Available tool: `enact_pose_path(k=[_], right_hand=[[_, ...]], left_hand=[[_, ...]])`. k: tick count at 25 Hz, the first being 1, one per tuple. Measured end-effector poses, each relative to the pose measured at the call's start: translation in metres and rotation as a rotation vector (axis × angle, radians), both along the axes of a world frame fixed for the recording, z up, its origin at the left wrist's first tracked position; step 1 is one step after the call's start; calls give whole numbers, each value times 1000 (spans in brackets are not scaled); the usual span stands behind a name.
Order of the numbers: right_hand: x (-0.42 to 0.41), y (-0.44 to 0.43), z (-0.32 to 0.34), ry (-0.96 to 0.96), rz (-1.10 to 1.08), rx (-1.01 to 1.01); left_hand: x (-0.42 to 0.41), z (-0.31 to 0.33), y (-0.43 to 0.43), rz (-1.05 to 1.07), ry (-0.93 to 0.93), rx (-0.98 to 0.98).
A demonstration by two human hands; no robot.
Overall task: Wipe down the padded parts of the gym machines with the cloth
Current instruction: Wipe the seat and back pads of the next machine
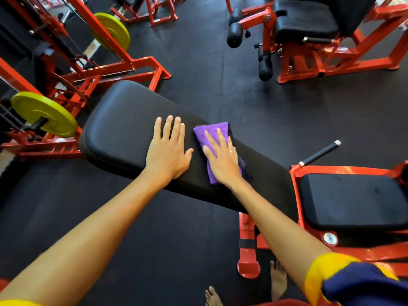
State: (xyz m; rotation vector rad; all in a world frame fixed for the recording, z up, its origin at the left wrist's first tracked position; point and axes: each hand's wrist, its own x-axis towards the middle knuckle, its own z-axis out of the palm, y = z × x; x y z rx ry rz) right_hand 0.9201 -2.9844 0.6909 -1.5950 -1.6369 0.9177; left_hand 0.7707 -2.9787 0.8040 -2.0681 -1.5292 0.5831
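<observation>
Progress looks early to middle, as a judgement. Your purple cloth (pixel 212 138) lies flat on the long bench pad (pixel 119 129), about midway along it and toward the far edge. No streak or sheen separates wiped from unwiped surface, so you cannot tell how much of this pad is done. The seat pad (pixel 353 199) at right and the roller pads (pixel 235 34) on the machine across the floor show no cloth near them. Count them as left to do.

Right hand (pixel 223 160): flat on the cloth, fingers straight and slightly spread, palm pressing it to the pad. No pinch, no curl. Ring (pixel 230 151) on one finger.

Left hand (pixel 167 151): just beside the cloth, flat on bare pad, fingers straight and close together, thumb out toward the cloth. It holds nothing and likely only braces.
</observation>
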Motion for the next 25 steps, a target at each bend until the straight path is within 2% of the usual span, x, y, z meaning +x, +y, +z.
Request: enact_pose_path(k=[3, 6, 9, 12, 16, 18, 21, 25], right_hand=[[29, -41, -40, -50, 15, 75], [58, -19, -67, -38, -146, -104], [47, 42, -42, 62, -219, -247], [26, 70, -17, 83, -140, -155], [39, 28, -44, -42, 6, 61], [66, 18, -73, -96, -24, 20], [81, 48, -73, -66, -172, -219], [46, 97, -12, -69, -57, -68]], left_hand=[[2, -2, 2, -22, -16, -25], [2, -3, 0, -30, -1, -44], [7, -2, 2, -6, -33, -59], [16, -6, 11, -1, -90, -78], [34, -24, 20, -20, -115, -89], [36, -32, 23, -16, -91, -66], [35, -35, 26, -19, -77, -37], [37, -38, 27, -17, -80, -15]])
